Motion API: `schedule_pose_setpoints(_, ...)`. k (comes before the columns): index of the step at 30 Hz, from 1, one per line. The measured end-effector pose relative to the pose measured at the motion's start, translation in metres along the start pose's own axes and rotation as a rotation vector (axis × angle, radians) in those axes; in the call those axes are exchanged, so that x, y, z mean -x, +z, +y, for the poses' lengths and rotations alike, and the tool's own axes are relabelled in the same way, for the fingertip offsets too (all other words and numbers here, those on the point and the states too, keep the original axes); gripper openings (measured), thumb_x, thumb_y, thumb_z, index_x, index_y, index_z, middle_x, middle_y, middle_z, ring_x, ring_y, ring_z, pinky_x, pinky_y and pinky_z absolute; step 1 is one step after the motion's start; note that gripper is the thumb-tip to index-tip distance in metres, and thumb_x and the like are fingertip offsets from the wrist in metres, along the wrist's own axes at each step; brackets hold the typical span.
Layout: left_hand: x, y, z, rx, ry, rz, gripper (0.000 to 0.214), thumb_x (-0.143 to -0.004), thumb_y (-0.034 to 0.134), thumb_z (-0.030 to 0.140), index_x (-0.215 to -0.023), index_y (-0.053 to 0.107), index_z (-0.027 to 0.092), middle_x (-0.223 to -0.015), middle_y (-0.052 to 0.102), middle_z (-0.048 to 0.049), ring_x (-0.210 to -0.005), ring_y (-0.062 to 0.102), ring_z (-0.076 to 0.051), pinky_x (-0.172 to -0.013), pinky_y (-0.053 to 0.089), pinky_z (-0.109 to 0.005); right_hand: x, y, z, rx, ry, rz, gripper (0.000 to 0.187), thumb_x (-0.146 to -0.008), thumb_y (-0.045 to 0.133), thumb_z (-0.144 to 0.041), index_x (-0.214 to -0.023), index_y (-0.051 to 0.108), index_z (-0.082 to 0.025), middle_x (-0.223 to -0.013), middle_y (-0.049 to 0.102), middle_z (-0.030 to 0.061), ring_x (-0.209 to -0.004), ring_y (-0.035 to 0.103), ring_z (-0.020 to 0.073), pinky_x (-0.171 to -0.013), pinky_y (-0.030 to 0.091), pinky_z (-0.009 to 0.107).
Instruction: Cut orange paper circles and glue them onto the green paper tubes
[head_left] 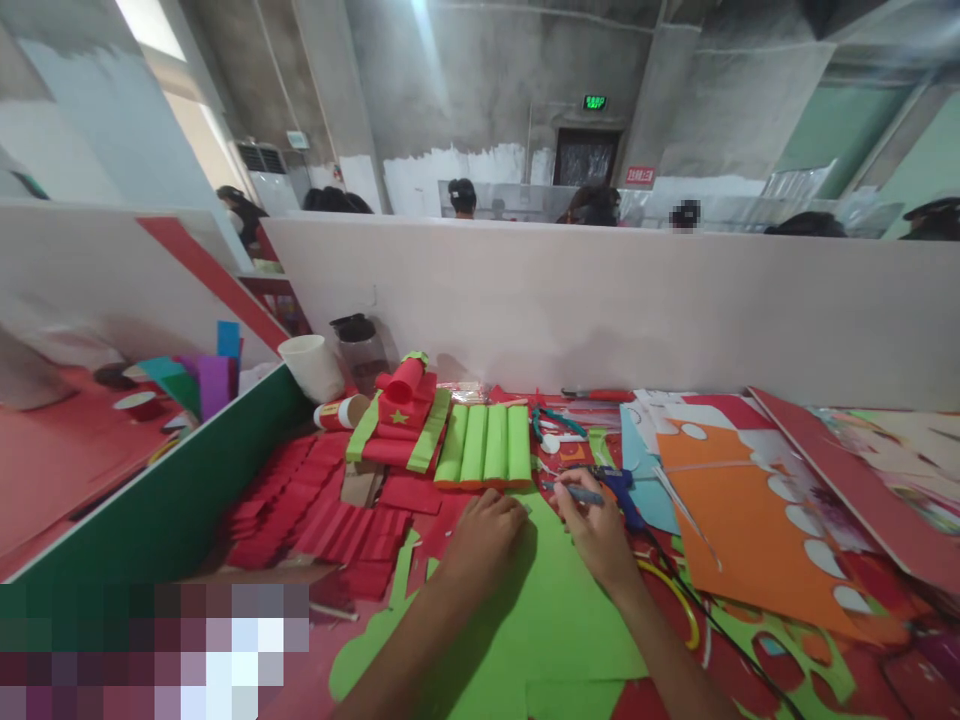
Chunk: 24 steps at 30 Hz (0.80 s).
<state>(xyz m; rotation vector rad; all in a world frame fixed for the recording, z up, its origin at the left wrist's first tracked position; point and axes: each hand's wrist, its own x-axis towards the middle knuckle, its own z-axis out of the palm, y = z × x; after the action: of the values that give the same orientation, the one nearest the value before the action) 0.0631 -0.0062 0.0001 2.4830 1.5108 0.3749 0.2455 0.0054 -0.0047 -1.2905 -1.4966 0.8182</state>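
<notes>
My left hand (484, 535) rests with curled fingers on a green paper sheet (555, 630), pressing it down; I cannot see anything inside it. My right hand (596, 530) is closed on a grey pen (574, 492), whose tip points left over the green sheet's top edge. Just beyond both hands lies a row of green rolled paper tubes (485, 445). A red-and-green paper model with a yellow star (401, 412) stands left of the tubes.
Folded red paper strips (315, 515) pile at the left. A blue glue gun (619, 492), scissors (555, 428) and an orange sheet with cut-out ovals (739, 520) lie to the right. A white cup (313, 367) and a dark-lidded jar (360, 345) stand by the white partition (600, 300). Other people sit beyond it.
</notes>
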Motion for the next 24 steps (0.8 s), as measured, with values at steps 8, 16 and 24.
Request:
schedule_pose_setpoints(8,-0.003,0.005,-0.011,0.113,-0.194,0.099,0.023,-0.091,0.049,0.006,-0.104,0.063,0.018,-0.100,0.071,-0.0071,-0.093,0.063,-0.021,-0.074,0.042,-0.028,-0.005,0.001,0.011,-0.161,0.054,0.006,0.033,-0.087,0.065,-0.052,-0.083,0.059,-0.019,-0.062,0.057,-0.0020,-0.050,0.049,0.0113,-0.044,0.040,0.021)
schedule_pose_setpoints(16,0.000,0.006,-0.016,0.361,-0.113,0.207,0.029,-0.089,0.048,0.006,-0.108,0.066,0.019,-0.106,0.074,-0.0076,-0.099,0.067,-0.022,-0.079,0.048,-0.028,-0.008,0.002,0.015,-0.329,0.141,-0.012,0.042,-0.080,0.071,-0.058,-0.079,0.058,-0.018,-0.059,0.061,-0.0003,-0.048,0.052,0.0109,-0.040,0.040,0.020)
schedule_pose_setpoints(24,0.002,0.009,-0.009,0.387,-0.048,0.294,0.026,-0.089,0.050,0.010,-0.106,0.068,0.018,-0.104,0.074,-0.0094,-0.096,0.069,-0.022,-0.082,0.053,-0.031,-0.003,0.004,0.016,-0.280,0.113,-0.080,0.038,-0.086,0.067,-0.055,-0.082,0.061,-0.017,-0.062,0.060,-0.0017,-0.047,0.049,0.0091,-0.041,0.039,0.020)
